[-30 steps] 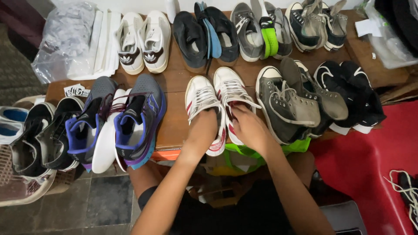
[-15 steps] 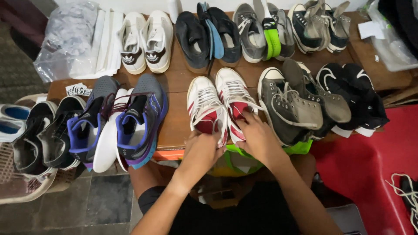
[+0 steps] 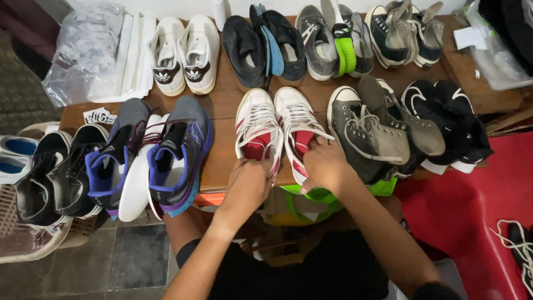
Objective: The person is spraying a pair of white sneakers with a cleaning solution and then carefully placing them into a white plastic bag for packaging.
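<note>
A pair of white sneakers with red lining stands toes-away on the wooden table (image 3: 222,105). My left hand (image 3: 249,183) grips the heel of the left white-and-red sneaker (image 3: 259,129) at the table's front edge. My right hand (image 3: 325,165) holds the heel of the right white-and-red sneaker (image 3: 298,126), its fingers curled over the collar. Both forearms reach up from the bottom of the view.
Blue-and-grey running shoes (image 3: 176,153) sit left, grey high-tops (image 3: 371,130) and black sneakers (image 3: 454,119) right. White sneakers (image 3: 186,53), black shoes (image 3: 261,47) and more pairs line the back. A plastic bag (image 3: 83,53) lies back left, a basket of shoes (image 3: 33,183) lower left.
Both hands have slid back from over the sneakers' laces toward the heels at the table's front edge. The pair has shifted slightly toward me.
</note>
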